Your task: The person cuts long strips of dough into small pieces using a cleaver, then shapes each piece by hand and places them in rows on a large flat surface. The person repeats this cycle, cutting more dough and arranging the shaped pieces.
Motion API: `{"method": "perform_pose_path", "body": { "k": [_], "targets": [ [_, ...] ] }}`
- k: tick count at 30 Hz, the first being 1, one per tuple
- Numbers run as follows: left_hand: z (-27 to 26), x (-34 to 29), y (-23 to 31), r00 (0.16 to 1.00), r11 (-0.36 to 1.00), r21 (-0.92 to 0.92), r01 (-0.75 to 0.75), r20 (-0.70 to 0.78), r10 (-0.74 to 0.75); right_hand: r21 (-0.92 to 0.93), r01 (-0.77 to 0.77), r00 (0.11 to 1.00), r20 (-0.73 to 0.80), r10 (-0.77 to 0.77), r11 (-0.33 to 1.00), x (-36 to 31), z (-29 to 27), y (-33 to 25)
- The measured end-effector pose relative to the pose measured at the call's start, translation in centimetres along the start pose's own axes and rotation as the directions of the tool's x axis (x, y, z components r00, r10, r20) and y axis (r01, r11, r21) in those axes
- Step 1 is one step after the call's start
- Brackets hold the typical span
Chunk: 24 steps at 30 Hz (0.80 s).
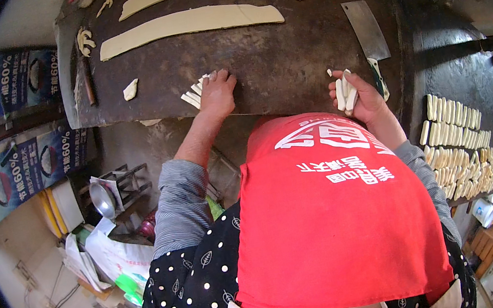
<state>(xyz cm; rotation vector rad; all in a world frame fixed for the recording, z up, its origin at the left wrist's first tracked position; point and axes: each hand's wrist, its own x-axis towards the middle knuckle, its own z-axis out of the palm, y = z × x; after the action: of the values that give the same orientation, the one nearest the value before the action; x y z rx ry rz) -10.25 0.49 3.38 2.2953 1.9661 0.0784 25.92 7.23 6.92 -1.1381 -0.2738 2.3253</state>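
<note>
Near the front edge of the dark worktable (pixel 282 53), my left hand (pixel 218 93) presses its bent fingers on a row of short pale dough strips (pixel 191 96). Their ends fan out to the left from under the hand, which hides the rest. At the table's front right, my right hand (pixel 368 94) is closed around a few more cut dough strips (pixel 346 94), held pointing away from me. A small dough scrap (pixel 329 72) lies just beyond its fingertips. Close to this hand lies a cleaver (pixel 364 28), its handle toward me.
Two long flat dough sheets (pixel 189 27) lie across the table's far part. Dough scraps (pixel 131 89) and a thin rolling pin (pixel 88 82) are at the left. On the right, a second dark surface (pixel 460 71) bears rows of dough sticks (pixel 456 138). A metal bowl (pixel 102 199) sits lower left.
</note>
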Motion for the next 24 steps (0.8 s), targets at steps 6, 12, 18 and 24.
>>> {"method": "perform_pose_path", "body": {
  "k": [6,12,18,24],
  "targets": [
    [1.3,0.0,-2.0,0.996,0.994,0.067,-0.085,0.027,0.083,0.009,0.01,0.999,-0.035,-0.01,1.0,0.1,-0.5,0.0],
    [0.7,2.9,-3.8,0.923,0.645,-0.688,0.334,0.099,-0.373,-0.006,0.007,0.998,-0.056,-0.007,1.0,0.3,-1.0,-0.3],
    [-2.9,6.4,-0.6,0.896,-0.6,-0.78,0.177,0.379,-0.229,0.012,0.046,0.998,-0.032,-0.046,0.999,-0.1,-1.0,-0.9],
    [-6.1,7.1,10.5,0.93,-0.579,-0.739,0.344,0.353,0.101,0.095,0.145,0.977,0.145,-0.158,0.985,-2.2,-0.6,-1.4]
  ]
}}
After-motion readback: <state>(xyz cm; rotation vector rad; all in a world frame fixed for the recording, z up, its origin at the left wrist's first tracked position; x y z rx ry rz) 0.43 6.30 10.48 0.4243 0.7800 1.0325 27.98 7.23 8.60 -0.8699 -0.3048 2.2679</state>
